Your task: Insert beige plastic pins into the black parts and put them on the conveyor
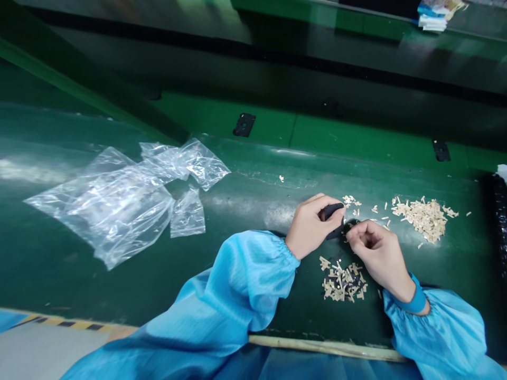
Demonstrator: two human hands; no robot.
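Observation:
My left hand (311,221) is closed around a small black plastic part (335,212), thumb and fingers along its edge. Just to its right, my right hand (374,250) makes a pinch with thumb and forefinger close to the black part; what sits between those fingertips is too small to make out. Below the two hands lies a loose pile of cream and black bits (344,281). A larger heap of small cream-coloured pieces (428,219) is to the right, with several strays scattered between it and my hands.
Crumpled clear plastic bags (119,206) cover the left of the green worktop (237,211). Flat black plates (244,125) lie on the green strip behind, one more (441,151) at right. A black ridged object (499,221) stands at the right edge. A shelf crosses the back.

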